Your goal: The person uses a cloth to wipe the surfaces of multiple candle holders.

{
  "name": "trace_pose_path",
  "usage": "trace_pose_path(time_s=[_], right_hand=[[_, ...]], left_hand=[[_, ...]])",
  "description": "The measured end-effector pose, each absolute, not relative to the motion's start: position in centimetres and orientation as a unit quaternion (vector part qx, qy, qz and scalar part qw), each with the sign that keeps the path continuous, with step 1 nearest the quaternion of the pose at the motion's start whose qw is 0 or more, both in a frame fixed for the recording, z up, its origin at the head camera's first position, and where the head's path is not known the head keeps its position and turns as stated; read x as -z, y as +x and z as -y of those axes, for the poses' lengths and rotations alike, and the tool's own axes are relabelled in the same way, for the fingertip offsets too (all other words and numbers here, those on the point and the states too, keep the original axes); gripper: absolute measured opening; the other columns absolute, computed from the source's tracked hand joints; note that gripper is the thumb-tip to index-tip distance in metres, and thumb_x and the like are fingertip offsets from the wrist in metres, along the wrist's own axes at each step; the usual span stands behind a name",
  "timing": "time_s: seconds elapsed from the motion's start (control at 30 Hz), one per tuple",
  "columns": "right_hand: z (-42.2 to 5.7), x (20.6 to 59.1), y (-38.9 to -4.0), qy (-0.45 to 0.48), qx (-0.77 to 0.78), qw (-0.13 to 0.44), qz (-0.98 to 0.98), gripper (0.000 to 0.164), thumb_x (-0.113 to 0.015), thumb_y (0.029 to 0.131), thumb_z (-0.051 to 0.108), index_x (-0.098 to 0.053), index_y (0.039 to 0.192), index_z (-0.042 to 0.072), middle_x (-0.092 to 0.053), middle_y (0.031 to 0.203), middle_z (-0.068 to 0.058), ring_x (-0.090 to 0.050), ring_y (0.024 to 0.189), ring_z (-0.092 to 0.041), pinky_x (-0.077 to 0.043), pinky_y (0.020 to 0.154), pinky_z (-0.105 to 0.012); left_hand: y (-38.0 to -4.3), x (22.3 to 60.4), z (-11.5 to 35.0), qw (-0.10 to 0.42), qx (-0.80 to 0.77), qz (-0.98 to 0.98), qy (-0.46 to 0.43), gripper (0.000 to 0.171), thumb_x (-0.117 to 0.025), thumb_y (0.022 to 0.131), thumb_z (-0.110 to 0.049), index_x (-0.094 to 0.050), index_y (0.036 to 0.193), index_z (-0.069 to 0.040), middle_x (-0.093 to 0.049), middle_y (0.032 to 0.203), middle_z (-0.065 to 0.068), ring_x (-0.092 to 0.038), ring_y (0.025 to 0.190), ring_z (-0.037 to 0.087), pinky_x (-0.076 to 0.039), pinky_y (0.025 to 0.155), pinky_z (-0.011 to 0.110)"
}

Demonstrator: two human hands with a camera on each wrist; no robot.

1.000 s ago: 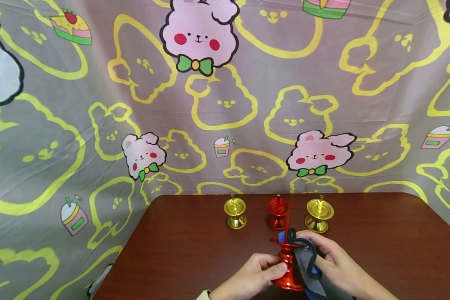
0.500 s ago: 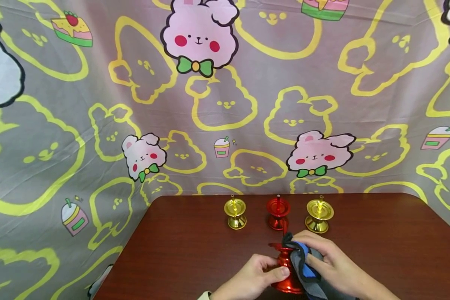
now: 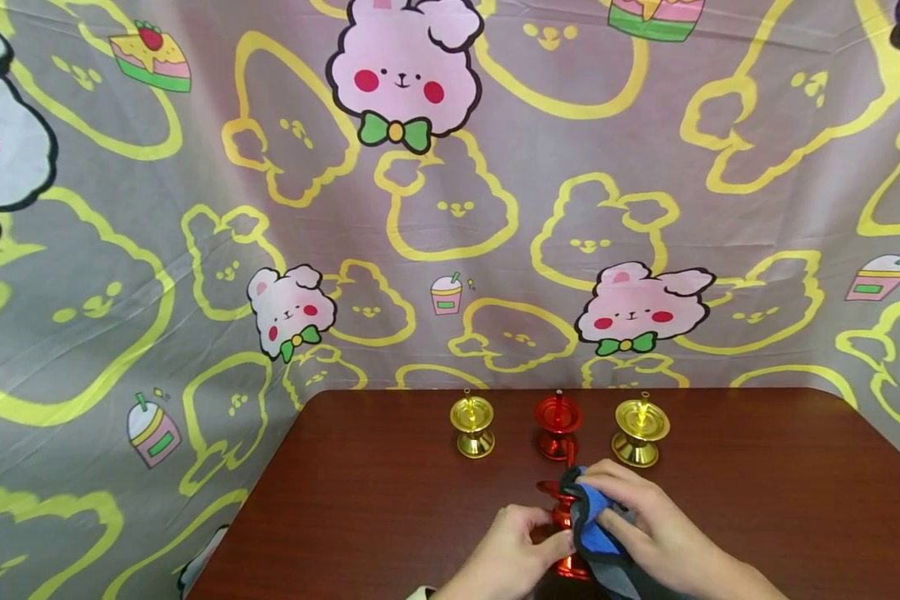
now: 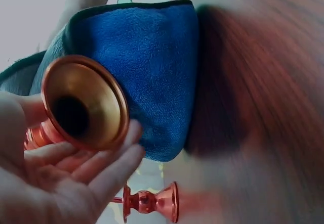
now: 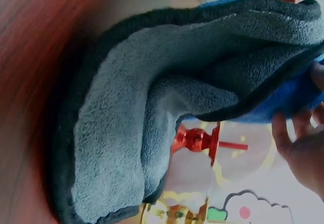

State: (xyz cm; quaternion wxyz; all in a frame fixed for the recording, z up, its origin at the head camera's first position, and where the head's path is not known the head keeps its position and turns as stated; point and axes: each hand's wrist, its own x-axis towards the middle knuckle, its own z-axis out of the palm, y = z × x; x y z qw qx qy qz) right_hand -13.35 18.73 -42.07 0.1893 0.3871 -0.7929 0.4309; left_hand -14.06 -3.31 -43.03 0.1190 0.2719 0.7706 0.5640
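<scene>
My left hand (image 3: 521,550) grips a shiny red metal candle holder (image 3: 570,571) near the front of the table. Its spike and part of its upper dish show above the cloth. In the left wrist view, the holder's hollow, flared base (image 4: 86,102) faces the camera, clear of the tabletop. With my right hand (image 3: 656,525) I pinch a blue and grey cloth (image 3: 596,533) against the right side of the holder. Much of the holder's body is hidden behind that cloth, whose grey side (image 5: 111,133) fills the right wrist view.
Along the back of the brown table (image 3: 375,500) stand a gold candle holder (image 3: 476,442), a red one (image 3: 558,417) and another gold one (image 3: 641,425). Behind the table edge hangs a patterned cloth backdrop (image 3: 495,250).
The cloth has shifted left over the red holder and now covers more of its dish and body, with more blue showing. The left hand keeps its grip. The back row stays put.
</scene>
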Motion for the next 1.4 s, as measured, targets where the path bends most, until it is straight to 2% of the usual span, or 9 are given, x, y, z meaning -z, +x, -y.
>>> trace_pose_path(time_s=[0.1,0.2,0.37,0.53,0.67,0.87,1.1,1.3,1.4], right_hand=[[-17.9,42.2,-13.3,0.366,-0.362,0.25,0.82,0.052,-0.074,0.079,-0.011,-0.066,0.121,0.019,-0.061,0.111,0.012,-0.056,0.096,-0.008,-0.044,0.087,-0.017],[-17.0,42.4,-13.1,0.327,-0.289,0.299,0.849,0.047,-0.078,0.077,-0.005,-0.067,0.114,0.022,-0.059,0.107,0.018,-0.054,0.093,-0.003,-0.043,0.083,-0.024],[-16.0,42.6,-13.0,0.282,-0.241,0.319,0.872,0.039,-0.078,0.076,-0.001,-0.068,0.106,0.02,-0.057,0.101,0.021,-0.053,0.089,-0.001,-0.043,0.076,-0.031],[-16.2,42.2,-13.2,0.286,-0.281,0.321,0.858,0.043,-0.077,0.074,-0.008,-0.068,0.108,0.019,-0.06,0.103,0.02,-0.054,0.091,-0.003,-0.042,0.083,-0.021],[-16.9,41.4,-13.2,0.305,-0.359,0.289,0.833,0.055,-0.074,0.075,-0.017,-0.067,0.116,0.02,-0.062,0.11,0.015,-0.057,0.098,-0.006,-0.039,0.09,-0.01],[-18.5,40.3,-13.6,0.366,-0.491,0.19,0.768,0.05,-0.062,0.087,-0.02,-0.063,0.127,0.01,-0.065,0.121,-0.003,-0.06,0.112,-0.014,-0.042,0.099,-0.017],[-20.0,40.5,-13.3,0.318,-0.644,0.0,0.696,0.036,-0.046,0.103,-0.005,-0.053,0.137,0.001,-0.064,0.128,-0.014,-0.061,0.113,-0.017,-0.051,0.092,-0.028],[-20.4,40.8,-13.2,0.272,-0.708,-0.123,0.639,0.035,-0.04,0.107,0.002,-0.045,0.142,0.001,-0.061,0.13,-0.013,-0.06,0.11,-0.02,-0.053,0.089,-0.036],[-20.3,41.1,-13.3,0.275,-0.718,-0.156,0.62,0.035,-0.039,0.107,0.002,-0.045,0.142,0.002,-0.061,0.119,-0.014,-0.061,0.101,-0.021,-0.055,0.084,-0.038]], left_hand=[[-14.4,43.3,3.1,0.061,-0.51,-0.815,0.268,0.013,-0.071,0.091,-0.018,-0.074,0.085,-0.007,-0.056,0.063,-0.017,-0.048,0.058,-0.004,-0.04,0.051,0.017],[-14.7,43.6,2.9,0.001,-0.436,-0.862,0.259,0.005,-0.073,0.082,-0.012,-0.071,0.078,-0.014,-0.055,0.061,-0.018,-0.048,0.059,-0.003,-0.039,0.051,0.018],[-15.1,44.2,2.5,-0.087,-0.346,-0.897,0.261,0.015,-0.075,0.073,-0.011,-0.065,0.069,-0.021,-0.062,0.062,-0.013,-0.059,0.059,0.004,-0.043,0.049,0.023],[-15.2,44.6,2.5,-0.122,-0.373,-0.881,0.262,0.013,-0.08,0.074,-0.02,-0.067,0.074,-0.023,-0.062,0.068,-0.017,-0.057,0.062,-0.001,-0.041,0.051,0.018],[-15.3,44.5,2.8,-0.038,-0.528,-0.803,0.273,0.011,-0.076,0.087,-0.021,-0.069,0.091,-0.014,-0.064,0.081,-0.016,-0.057,0.071,-0.005,-0.047,0.064,0.016],[-15.2,44.1,3.7,0.119,-0.686,-0.647,0.31,0.032,-0.06,0.101,-0.019,-0.063,0.111,0.011,-0.067,0.095,-0.001,-0.062,0.084,0.002,-0.051,0.079,0.021],[-14.9,43.4,4.1,0.182,-0.708,-0.59,0.343,0.054,-0.054,0.105,-0.032,-0.056,0.122,0.02,-0.062,0.108,0.037,-0.063,0.091,0.002,-0.052,0.083,0.022],[-14.7,43.6,3.6,0.227,-0.738,-0.548,0.323,0.053,-0.054,0.106,-0.023,-0.048,0.126,0.026,-0.059,0.116,0.039,-0.064,0.096,0.003,-0.053,0.086,0.024],[-14.6,43.8,3.4,0.247,-0.749,-0.528,0.314,0.053,-0.054,0.105,-0.02,-0.044,0.126,0.028,-0.058,0.119,0.04,-0.066,0.097,0.005,-0.053,0.087,0.025]])
